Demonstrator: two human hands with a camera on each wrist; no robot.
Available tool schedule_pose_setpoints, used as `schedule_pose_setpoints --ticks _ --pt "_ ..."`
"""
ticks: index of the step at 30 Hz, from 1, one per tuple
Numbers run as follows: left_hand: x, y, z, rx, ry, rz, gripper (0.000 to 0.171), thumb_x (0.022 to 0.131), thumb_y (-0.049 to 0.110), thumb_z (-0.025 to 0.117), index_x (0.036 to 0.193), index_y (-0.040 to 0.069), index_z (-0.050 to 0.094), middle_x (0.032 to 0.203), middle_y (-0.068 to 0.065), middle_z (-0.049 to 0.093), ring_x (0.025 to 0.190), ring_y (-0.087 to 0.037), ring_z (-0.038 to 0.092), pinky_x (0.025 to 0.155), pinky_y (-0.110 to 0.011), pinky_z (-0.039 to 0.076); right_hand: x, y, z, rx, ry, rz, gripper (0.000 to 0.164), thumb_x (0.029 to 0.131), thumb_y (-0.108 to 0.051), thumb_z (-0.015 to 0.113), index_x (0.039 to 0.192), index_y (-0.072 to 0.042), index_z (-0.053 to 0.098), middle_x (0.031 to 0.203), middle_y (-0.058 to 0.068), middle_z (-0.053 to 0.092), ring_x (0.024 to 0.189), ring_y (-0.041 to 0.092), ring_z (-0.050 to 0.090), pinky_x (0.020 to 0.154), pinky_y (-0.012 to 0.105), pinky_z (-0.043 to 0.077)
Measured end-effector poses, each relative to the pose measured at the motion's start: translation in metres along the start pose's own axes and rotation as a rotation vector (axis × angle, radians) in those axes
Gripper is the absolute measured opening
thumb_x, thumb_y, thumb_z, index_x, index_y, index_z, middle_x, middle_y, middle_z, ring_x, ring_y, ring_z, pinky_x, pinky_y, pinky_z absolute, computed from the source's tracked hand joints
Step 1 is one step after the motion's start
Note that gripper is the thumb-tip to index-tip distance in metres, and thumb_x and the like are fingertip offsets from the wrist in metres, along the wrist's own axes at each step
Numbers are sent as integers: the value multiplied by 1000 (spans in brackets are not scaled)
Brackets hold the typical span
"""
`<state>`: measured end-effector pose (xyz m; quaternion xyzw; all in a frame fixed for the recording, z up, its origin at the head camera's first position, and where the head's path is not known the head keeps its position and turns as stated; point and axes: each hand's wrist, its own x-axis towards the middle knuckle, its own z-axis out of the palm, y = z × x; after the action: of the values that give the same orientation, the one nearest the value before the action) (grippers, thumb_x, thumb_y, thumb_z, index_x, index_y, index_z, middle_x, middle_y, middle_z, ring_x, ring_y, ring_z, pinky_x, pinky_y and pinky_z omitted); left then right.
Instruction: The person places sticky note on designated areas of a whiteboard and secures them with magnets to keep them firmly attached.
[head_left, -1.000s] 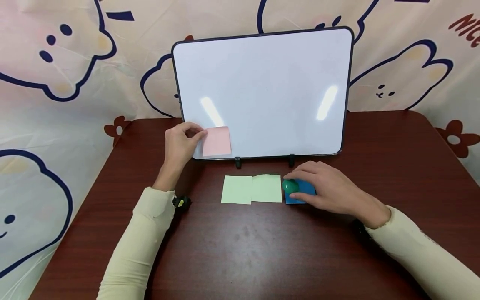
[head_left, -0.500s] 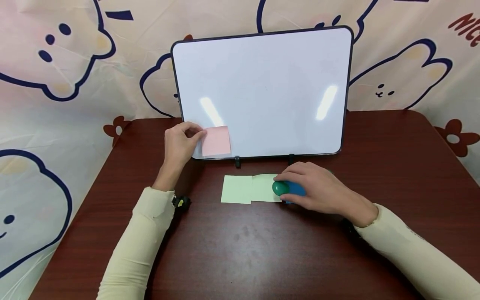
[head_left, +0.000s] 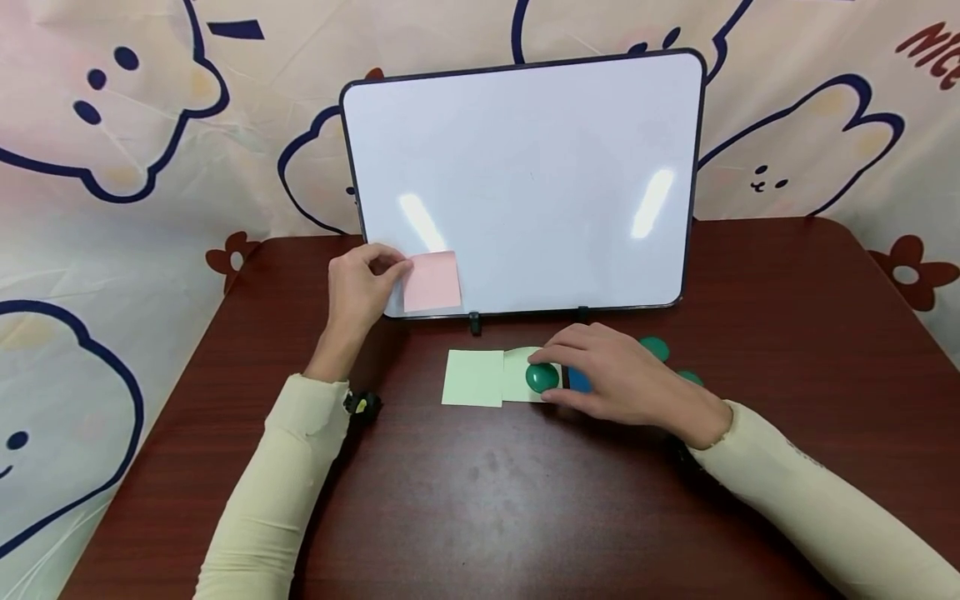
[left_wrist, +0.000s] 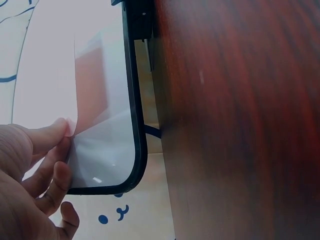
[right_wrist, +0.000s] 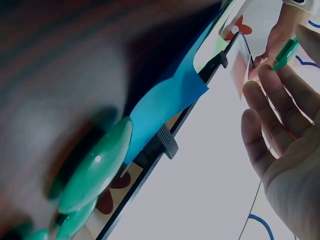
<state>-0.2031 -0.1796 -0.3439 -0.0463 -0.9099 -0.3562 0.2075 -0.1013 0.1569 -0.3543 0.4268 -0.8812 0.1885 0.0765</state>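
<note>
At the whiteboard's (head_left: 525,183) lower left, my left hand (head_left: 356,283) pinches the left edge of a pink sticky note (head_left: 432,282) between thumb and finger. The left wrist view shows the note standing off the board, its reflection on the white surface. My right hand (head_left: 618,375) holds a round green magnet (head_left: 542,377) between thumb and fingers, over the right one of two pale green sticky notes (head_left: 474,377). Partly covered by this hand is a blue sticky note (head_left: 577,380). In the right wrist view the held magnet (right_wrist: 286,53) appears edge-on at the fingertips.
More green magnets (head_left: 655,347) lie on the dark wooden table (head_left: 480,517) beyond the right hand. Small black stand feet (head_left: 476,323) hold up the board's lower edge. A printed cloth (head_left: 187,167) hangs behind.
My right hand has moved left with the green magnet, from over the blue note to over the pale green one, uncovering magnets behind it. The left hand and pink note stay put.
</note>
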Motion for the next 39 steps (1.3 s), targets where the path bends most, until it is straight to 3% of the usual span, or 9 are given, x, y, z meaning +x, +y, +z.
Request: schedule_pose_setpoints --ticks 39 --pt "0 -1 0 18 13 27 18 86 19 79 96 4 78 89 -15 74 77 -25 58 68 -31 42 38 -26 18 -4 -5 -77 39 91 -44 70 123 -20 68 117 -7 68 111 11 62 99 33 49"
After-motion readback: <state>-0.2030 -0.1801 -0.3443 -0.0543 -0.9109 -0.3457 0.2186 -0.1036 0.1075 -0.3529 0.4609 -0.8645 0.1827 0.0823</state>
